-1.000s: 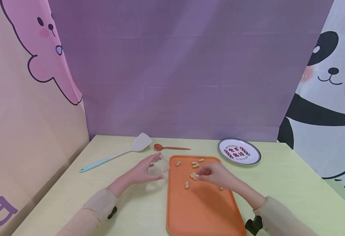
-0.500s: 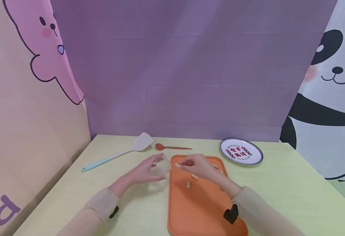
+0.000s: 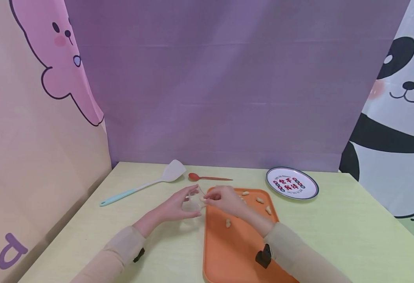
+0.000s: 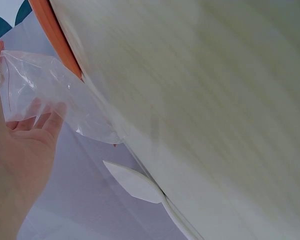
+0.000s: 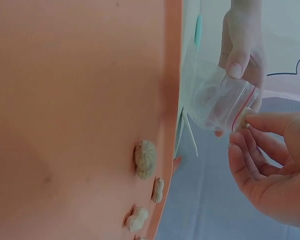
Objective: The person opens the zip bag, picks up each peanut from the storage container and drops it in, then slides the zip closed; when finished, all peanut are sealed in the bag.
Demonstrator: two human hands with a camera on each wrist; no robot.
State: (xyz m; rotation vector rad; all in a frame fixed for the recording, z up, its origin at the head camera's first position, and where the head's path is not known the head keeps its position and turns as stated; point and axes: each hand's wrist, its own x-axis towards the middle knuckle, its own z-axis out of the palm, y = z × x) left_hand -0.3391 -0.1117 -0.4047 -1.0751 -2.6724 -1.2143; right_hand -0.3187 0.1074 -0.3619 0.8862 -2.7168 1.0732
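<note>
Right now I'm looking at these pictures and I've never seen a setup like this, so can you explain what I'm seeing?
There is no machine here: a person works with a bare left hand and a bare right hand. The wide picture comes from a camera on the head, looking forward and down; the other two come from a camera on each wrist. On the pale yellow table lie a rectangular orange tray bearing tan peanuts in their shells, a white spatula with a light blue handle, a small red spoon and a round white plate with red print. The left hand holds a clear plastic bag with a red line; the right hand pinches a single peanut at its mouth.
</note>
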